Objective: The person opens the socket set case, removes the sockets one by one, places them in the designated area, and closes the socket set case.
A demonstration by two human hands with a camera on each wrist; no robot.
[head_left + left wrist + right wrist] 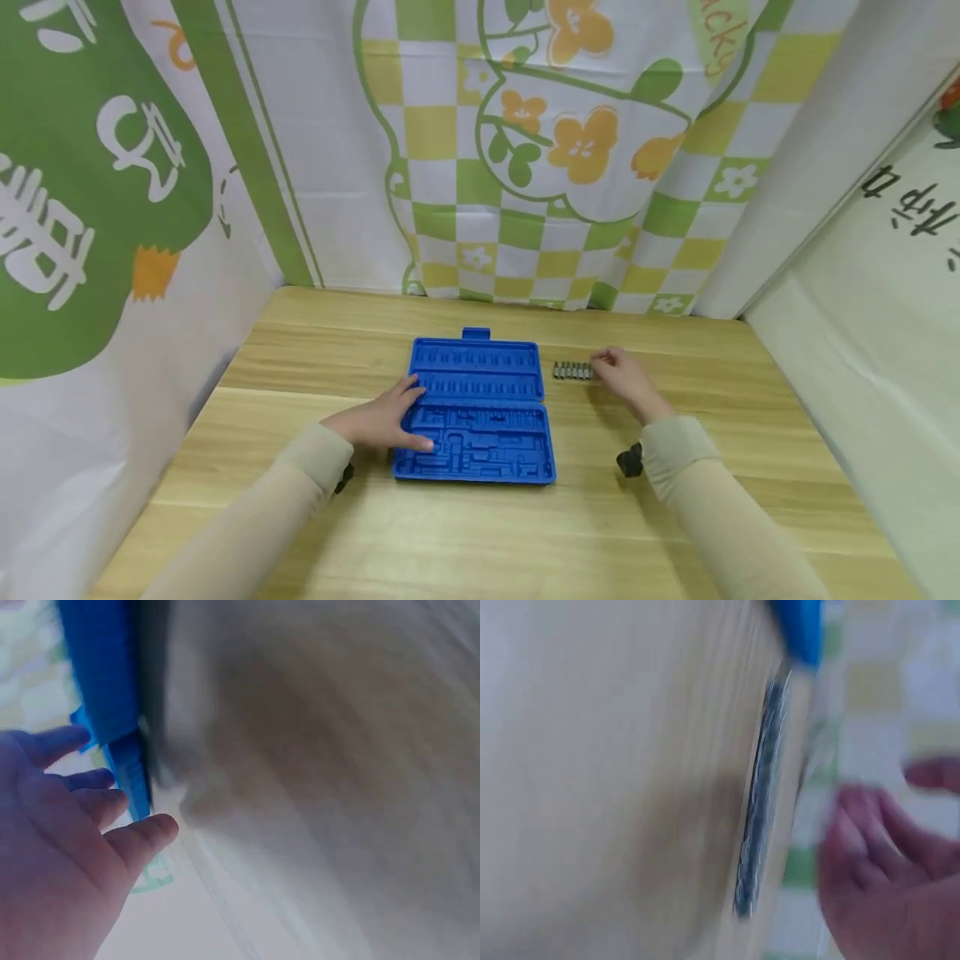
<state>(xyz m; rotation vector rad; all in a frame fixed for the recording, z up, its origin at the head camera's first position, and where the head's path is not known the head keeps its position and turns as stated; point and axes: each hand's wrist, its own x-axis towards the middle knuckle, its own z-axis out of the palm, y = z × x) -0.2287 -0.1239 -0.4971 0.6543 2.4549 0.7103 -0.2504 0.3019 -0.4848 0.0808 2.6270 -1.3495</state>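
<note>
An unfolded blue plastic tool case (474,483) lies on the table, its moulded slots facing up. My left hand (382,421) is at the case's left side with its fingers spread and the thumb over the lower half. In the left wrist view, the fingers of the left hand (64,817) reach toward the case's blue side (105,667). To the right of the case, several small metal bits (572,372) form a tight row. My right hand (624,380) is at that row's right end. In the right wrist view, its fingers curl loosely, thumb apart, beside the blurred row (761,799).
The wooden table (420,542) carries the case and the bits. Behind it hangs a patterned cloth (525,150), with more printed cloth along the left and right sides. A blue latch tab (476,333) sticks out from the case's far edge.
</note>
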